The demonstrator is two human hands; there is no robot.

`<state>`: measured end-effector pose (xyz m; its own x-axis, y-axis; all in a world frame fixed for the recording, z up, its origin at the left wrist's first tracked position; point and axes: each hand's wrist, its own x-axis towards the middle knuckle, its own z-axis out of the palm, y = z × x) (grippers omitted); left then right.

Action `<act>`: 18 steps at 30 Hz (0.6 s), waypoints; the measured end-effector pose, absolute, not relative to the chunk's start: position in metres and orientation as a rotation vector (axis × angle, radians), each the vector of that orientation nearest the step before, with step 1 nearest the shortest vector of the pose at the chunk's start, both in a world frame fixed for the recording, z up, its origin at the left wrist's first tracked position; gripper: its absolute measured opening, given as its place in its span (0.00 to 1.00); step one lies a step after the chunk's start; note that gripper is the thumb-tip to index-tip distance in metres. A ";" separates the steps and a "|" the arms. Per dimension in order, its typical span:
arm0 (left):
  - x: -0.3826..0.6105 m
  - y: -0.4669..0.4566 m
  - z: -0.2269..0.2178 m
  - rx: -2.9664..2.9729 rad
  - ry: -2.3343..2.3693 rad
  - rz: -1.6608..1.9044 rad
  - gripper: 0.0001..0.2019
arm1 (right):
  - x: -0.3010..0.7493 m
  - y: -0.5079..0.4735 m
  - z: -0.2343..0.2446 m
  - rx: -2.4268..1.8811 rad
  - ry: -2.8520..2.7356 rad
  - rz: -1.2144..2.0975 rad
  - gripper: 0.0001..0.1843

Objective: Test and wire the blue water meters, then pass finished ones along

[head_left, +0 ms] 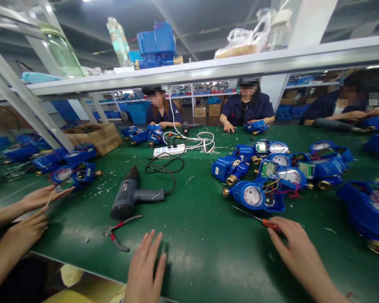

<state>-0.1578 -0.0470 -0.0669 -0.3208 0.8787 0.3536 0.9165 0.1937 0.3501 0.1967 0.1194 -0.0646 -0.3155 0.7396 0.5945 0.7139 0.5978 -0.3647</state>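
Observation:
My left hand (pixel 145 269) lies flat on the green table mat (pixel 202 252) near the front edge, fingers stretched out, holding nothing. Red-handled pliers (pixel 118 233) lie just left of it. My right hand (pixel 290 246) rests on the mat with its fingertips over the orange handle of a thin screwdriver (pixel 255 217); I cannot tell whether the fingers grip it. Just beyond the screwdriver lies an open blue water meter (pixel 255 195) with loose coloured wires.
A grey heat gun (pixel 129 195) with a black cord lies centre-left. More blue meters (pixel 287 166) cluster at right. A co-worker's two hands (pixel 34 210) work at left. A white power strip (pixel 169 150), a cardboard box (pixel 97 136) and three seated people are across the table.

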 end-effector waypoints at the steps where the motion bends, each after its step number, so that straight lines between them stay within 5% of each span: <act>1: -0.169 -0.039 -0.070 -1.660 -2.471 -0.712 0.26 | 0.211 0.126 -0.071 -1.207 -2.069 0.018 0.18; 4: -0.169 -0.006 -0.075 -1.630 -2.654 -0.579 0.32 | 0.232 0.136 -0.089 -1.316 -2.106 -0.006 0.27; 10: -0.074 0.059 -0.058 -2.254 -2.539 -0.668 0.30 | 0.217 0.137 -0.092 -1.359 -2.264 0.115 0.15; 18: -0.050 0.016 -0.041 -2.679 -1.893 -0.668 0.26 | 0.283 0.110 -0.063 -1.366 -2.102 0.130 0.15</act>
<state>-0.0503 0.0159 -0.0412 0.2885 0.9364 0.1997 0.8546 -0.3459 0.3873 0.2829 0.1097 -0.0627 -0.2722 0.8540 0.4434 0.7926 0.4602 -0.3999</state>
